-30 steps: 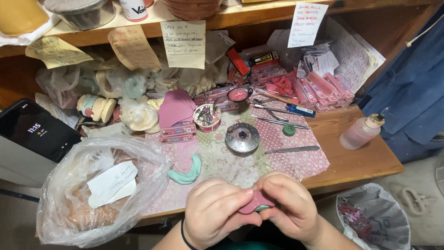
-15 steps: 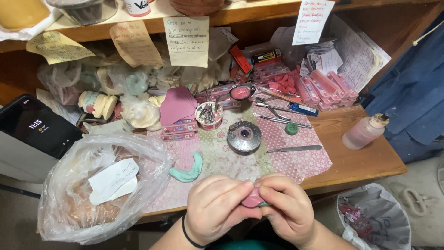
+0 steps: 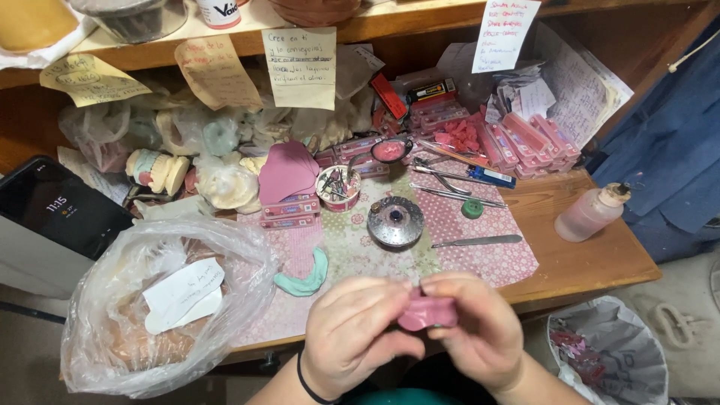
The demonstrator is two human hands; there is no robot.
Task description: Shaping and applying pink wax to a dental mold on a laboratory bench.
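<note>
From the head view, both hands are gripping one soft pink wax piece [image 3: 427, 311] just off the near edge of the worktop [image 3: 577, 262]. The left hand [image 3: 352, 334] is pinching its left end between thumb and fingers, and the right hand [image 3: 476, 330] is closing narrowly over its right end, so the piece is sitting between the fingertips, above the person's lap.

The piece is hanging past the worktop edge, so a slipping pinch could be dropping it to the floor or into the lined waste bin [image 3: 607, 352] just right of the right hand. Pressing too hard may be warping it.

Ahead of the hands: one teal curved piece [image 3: 304, 277], one round metal dish [image 3: 395, 222], one flat metal spatula [image 3: 476, 241]. Left of the left hand, one clear plastic bag [image 3: 161, 300]; far right, one pink bottle [image 3: 591, 213].
</note>
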